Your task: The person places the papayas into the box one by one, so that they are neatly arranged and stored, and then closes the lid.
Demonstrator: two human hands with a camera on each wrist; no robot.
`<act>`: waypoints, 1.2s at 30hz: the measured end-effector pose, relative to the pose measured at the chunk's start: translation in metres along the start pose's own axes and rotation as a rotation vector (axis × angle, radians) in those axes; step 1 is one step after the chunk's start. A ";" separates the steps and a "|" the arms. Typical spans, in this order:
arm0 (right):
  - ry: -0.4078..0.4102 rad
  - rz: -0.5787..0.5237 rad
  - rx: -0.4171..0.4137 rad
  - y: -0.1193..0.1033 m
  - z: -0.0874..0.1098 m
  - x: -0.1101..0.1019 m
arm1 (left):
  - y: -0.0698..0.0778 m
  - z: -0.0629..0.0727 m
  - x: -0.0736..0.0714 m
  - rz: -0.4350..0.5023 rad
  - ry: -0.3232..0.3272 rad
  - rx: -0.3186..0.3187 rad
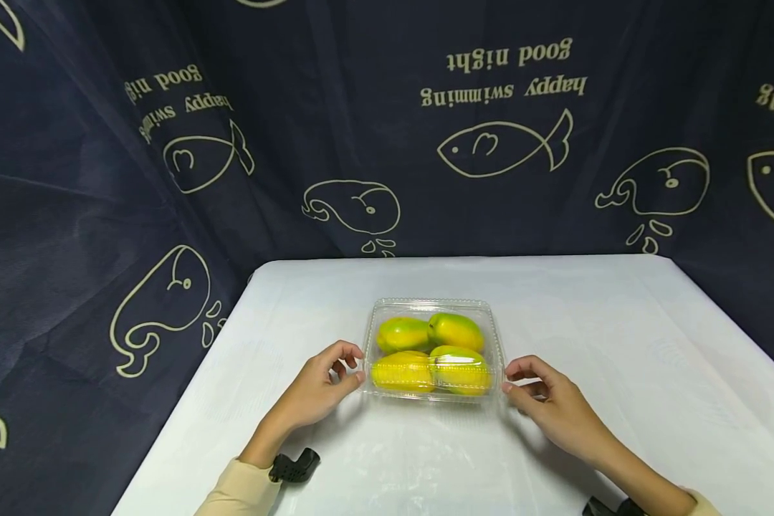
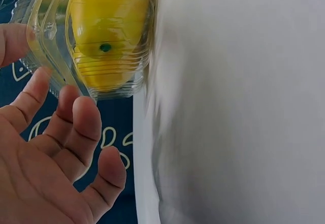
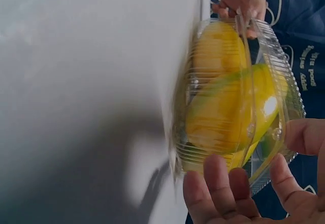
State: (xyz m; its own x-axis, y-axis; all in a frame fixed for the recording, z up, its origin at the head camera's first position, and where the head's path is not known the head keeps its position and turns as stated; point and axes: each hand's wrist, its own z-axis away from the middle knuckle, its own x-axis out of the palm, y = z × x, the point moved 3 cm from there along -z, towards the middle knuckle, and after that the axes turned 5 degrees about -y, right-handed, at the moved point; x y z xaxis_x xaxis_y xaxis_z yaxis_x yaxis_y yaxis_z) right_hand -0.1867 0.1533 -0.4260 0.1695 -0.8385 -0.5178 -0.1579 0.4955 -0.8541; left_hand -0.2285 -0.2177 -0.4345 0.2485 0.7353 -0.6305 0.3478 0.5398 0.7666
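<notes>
A clear plastic clamshell container [image 1: 433, 308] sits on the white table, with several yellow-green mangoes [image 1: 456, 332] inside it. At its left side, my left hand [image 1: 322, 383] pinches the rim between thumb and index finger; the other fingers are loosely bent below, as the left wrist view shows. My right hand [image 1: 555, 408] holds the opposite rim in the same way, thumb [image 3: 303, 135] on one face of the edge and index fingertip on the other. Ridged side walls [image 2: 114, 74] of the container show in both wrist views, close over the tabletop.
The white-covered table [image 1: 426, 459] reaches back to a dark blue curtain [image 1: 361, 107] printed with fish, whales and upside-down lettering. A black device [image 1: 294, 466] is strapped at the left wrist, beside a beige sleeve [image 1: 241, 487]. Another black device [image 1: 609, 507] shows near the right wrist.
</notes>
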 end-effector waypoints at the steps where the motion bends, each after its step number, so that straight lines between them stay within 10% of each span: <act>1: -0.008 -0.002 0.003 0.000 0.000 0.000 | 0.000 0.000 0.000 0.002 -0.002 -0.003; 36: -0.149 -0.152 0.128 0.009 -0.006 0.008 | -0.002 0.000 0.007 0.220 -0.103 -0.061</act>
State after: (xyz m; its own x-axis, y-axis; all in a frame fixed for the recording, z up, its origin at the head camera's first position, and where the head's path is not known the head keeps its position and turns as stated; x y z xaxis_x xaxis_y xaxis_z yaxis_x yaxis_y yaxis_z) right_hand -0.1923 0.1496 -0.4379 0.3248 -0.8678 -0.3760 0.0029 0.3985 -0.9172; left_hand -0.2277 -0.2139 -0.4401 0.4040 0.7937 -0.4547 0.2209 0.3977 0.8905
